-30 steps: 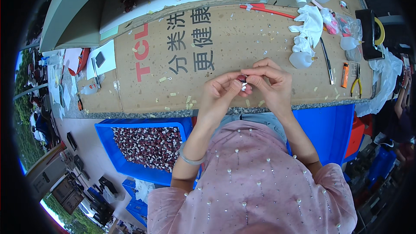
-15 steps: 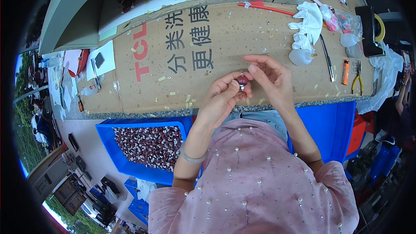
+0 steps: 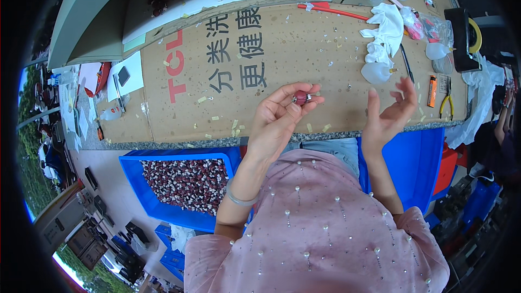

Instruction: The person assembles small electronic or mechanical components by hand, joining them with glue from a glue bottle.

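A small dark red ball ornament (image 3: 299, 97) with silver-coloured ends is pinched between the thumb and fingers of my left hand (image 3: 273, 125), above the cardboard-covered bench (image 3: 304, 49). It lies tipped on its side, one silver end pointing right. To the right, my right hand (image 3: 388, 116) is raised apart from it over the bench's front edge, fingers spread and nothing visible in them. The nearest thing to that hand is a squat translucent bottle (image 3: 374, 72) with a narrow tip, beyond the fingers.
Many similar red and silver pieces (image 3: 184, 184) fill a blue bin (image 3: 133, 182) below left. Another blue bin (image 3: 404, 179) stands below right. On the bench lie a white glove (image 3: 387, 24), a red rod (image 3: 342, 13), an orange lighter (image 3: 432, 91), and yellow-handled pliers (image 3: 446, 106).
My right hand has moved away from the ornament to the right, and its fingers have spread. In my left hand the ornament has tipped from upright to sideways.
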Available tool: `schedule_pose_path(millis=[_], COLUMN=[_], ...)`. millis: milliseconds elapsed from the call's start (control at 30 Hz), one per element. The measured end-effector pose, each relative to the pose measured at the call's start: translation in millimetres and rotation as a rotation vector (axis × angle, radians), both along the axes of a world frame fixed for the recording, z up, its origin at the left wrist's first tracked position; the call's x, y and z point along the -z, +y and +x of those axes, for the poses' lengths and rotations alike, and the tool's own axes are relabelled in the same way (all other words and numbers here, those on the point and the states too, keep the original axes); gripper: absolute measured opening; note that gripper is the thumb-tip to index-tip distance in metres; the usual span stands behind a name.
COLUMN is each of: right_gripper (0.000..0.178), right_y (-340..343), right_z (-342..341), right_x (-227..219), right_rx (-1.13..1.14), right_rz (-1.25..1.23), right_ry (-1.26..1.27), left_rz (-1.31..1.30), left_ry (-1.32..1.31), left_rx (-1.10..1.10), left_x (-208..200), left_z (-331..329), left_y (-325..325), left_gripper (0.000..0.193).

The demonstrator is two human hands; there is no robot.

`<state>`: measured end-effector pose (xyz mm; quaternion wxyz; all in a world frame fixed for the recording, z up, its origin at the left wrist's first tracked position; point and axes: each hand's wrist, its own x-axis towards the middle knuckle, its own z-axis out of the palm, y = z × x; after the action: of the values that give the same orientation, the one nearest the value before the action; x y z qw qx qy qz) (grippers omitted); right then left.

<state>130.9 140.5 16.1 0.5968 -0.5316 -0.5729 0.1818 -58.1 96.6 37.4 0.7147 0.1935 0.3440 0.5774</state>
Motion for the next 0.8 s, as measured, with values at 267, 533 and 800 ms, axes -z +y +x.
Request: schedule_pose_path(millis=[267, 533, 800], right_gripper=[0.048, 0.035, 0.043], right_y=[33, 30, -11], right_z=[19, 22, 8], right_x=[17, 15, -30], right_rx=[-0.186, -0.153, -0.330], right_rz=[-0.336, -0.307, -0.358], right_ry=[0.033, 0.103, 0.256], left_rz=[0.017, -0.038, -0.021], left_ry=[-0.123, -0.112, 0.026], left_rx=[0.002, 0.029, -0.010], left_x=[2, -3, 0], left_z=[7, 8, 12], left_y=[-1, -1, 2], left_gripper=[0.028, 0.029, 0.027])
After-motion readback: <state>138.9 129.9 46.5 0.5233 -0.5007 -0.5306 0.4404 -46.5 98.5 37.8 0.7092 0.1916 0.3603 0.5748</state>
